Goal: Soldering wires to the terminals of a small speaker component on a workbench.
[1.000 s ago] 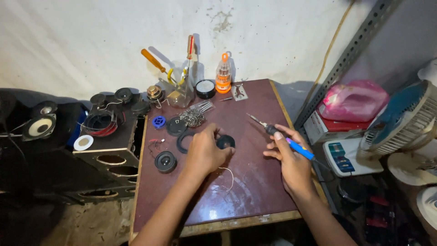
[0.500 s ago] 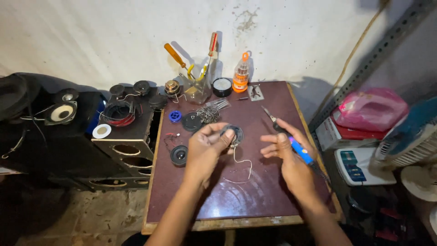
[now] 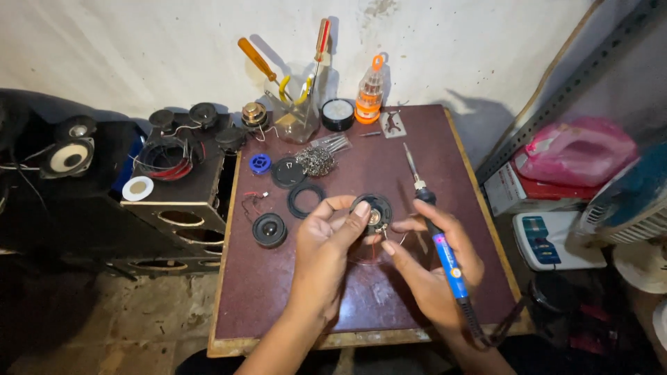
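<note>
I see my left hand (image 3: 325, 239) raised over the middle of the dark red table (image 3: 278, 305). Its thumb and fingers are closed around the rim of a small round speaker (image 3: 372, 212), so the speaker is off the table surface, with its metal centre turned toward me. My right hand (image 3: 434, 267) is just beside it on the right. This hand grips a soldering iron (image 3: 439, 239) with a blue handle; the thumb and the palm press on the handle, while the index and middle fingers stretch out to the left and touch, or almost touch, the lower edge of the speaker. I cannot tell which. The metal tip of the iron points away from me, toward the back of the table, and its cable goes down past my wrist.

On the table, left of my left hand, lies another small black speaker (image 3: 269, 230) and near it a black ring (image 3: 306, 199). Behind them are a black round cap (image 3: 287, 172), a ball of metal wool (image 3: 316, 161) and a blue spool (image 3: 260, 164). At the back edge, a glass jar (image 3: 300, 123) holds screwdrivers and pliers, next to an orange bottle (image 3: 369, 94). A black speaker box (image 3: 182, 201) stands to the left of the table, touching its side.
</note>
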